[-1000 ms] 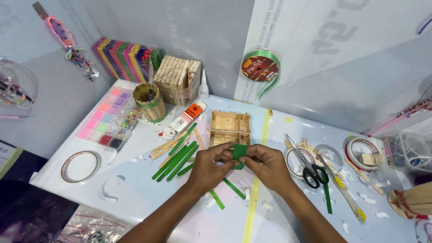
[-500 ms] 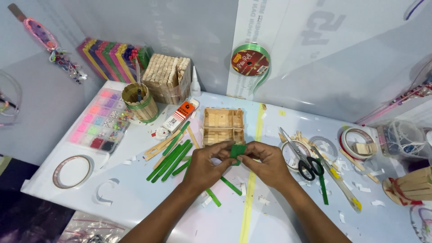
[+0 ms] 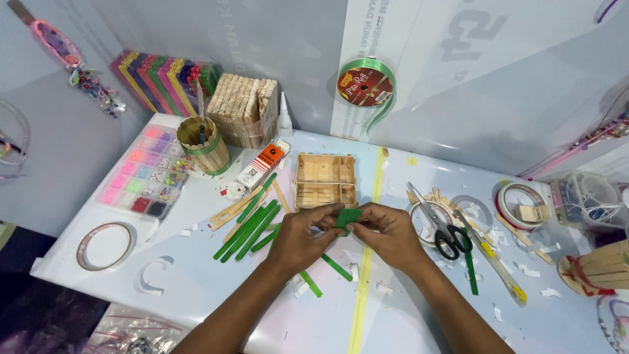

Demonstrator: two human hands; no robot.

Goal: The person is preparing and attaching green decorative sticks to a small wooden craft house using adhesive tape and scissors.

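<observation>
Both hands, left hand (image 3: pixel 303 237) and right hand (image 3: pixel 388 235), still pinching green piece (image 3: pixel 348 217) above worktop (image 3: pixel 196 282), just before wooden stick box (image 3: pixel 325 181); barely shifting since earlier, meaning fiddling continuing; green sticks (image 3: pixel 252 226) lying left.

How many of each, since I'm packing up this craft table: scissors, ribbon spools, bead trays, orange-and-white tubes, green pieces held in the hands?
scissors: 1
ribbon spool: 1
bead tray: 1
orange-and-white tube: 1
green piece between left hand and right hand: 1
Total: 5

Green piece (image 3: pixel 348 217) mostly behind fingers (image 3: pixel 327 219)
</observation>
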